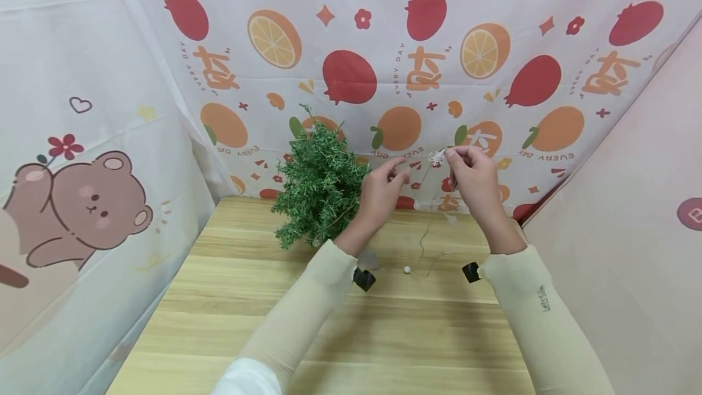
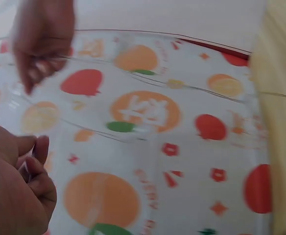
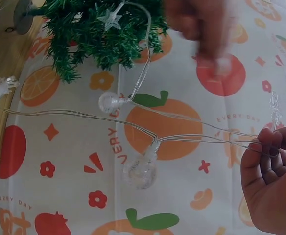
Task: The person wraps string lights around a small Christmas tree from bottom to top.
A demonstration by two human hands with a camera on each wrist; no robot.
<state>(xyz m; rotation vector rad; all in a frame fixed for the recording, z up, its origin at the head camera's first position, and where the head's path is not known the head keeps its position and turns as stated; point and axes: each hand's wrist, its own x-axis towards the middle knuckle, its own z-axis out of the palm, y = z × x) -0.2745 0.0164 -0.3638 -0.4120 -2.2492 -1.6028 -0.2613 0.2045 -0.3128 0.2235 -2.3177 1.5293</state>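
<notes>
My right hand (image 1: 476, 180) pinches the thin clear wire of a string of lights (image 3: 197, 137) between thumb and fingers, with a whitish cluster (image 1: 437, 158) at the fingertips. From that wire hang a clear bulb (image 3: 140, 171) and a smaller clear ball (image 3: 111, 102). A star ornament (image 3: 109, 20) lies against the small green artificial tree (image 1: 320, 178). My left hand (image 1: 382, 192) is raised at the tree's right side, its fingers loosely bent and apart from the thumb. Nothing shows between them; the right wrist view blurs this hand.
More wire trails down to the wooden table (image 1: 219, 322), where a small white ball (image 1: 407, 270) lies. Behind the table hangs a fruit-print cloth (image 1: 351, 35). A bear-print cloth (image 1: 99, 212) closes the left side, a pale panel (image 1: 614, 218) the right.
</notes>
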